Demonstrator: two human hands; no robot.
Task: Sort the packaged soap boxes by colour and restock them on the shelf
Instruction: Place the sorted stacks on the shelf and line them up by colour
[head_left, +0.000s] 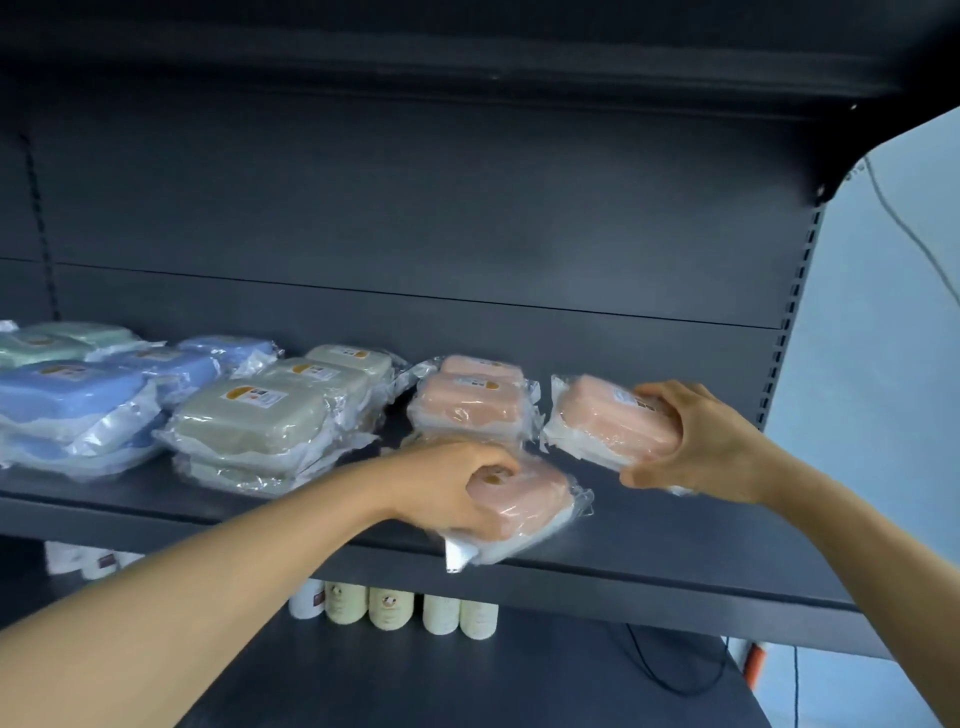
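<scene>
1. the dark shelf (649, 525) is the landmark; at its far left end lie the green soap boxes (47, 340), wrapped in clear plastic and set toward the back.
2. just right of the green ones on the shelf sit the blue soap boxes (67, 395), stacked in rows running from front to back.
3. further right along the shelf, near its middle, the cream soap boxes (254, 415) are stacked two high, each with a small label on top.
4. right of the cream group, the stacked pink soap boxes (467, 400) sit toward the back of the shelf.
5. at the shelf's front edge, before that pink stack, the left hand (452, 488) closes from above on a front pink soap box (524, 499), whose wrapper overhangs the edge.
6. right of the pink stack, the right hand (706, 441) grips a tilted pink soap box (613, 421) by its right end; i cannot tell whether it touches the shelf.
7. below the shelf, on a lower level, pale bottles (389, 605) stand in a row.
</scene>
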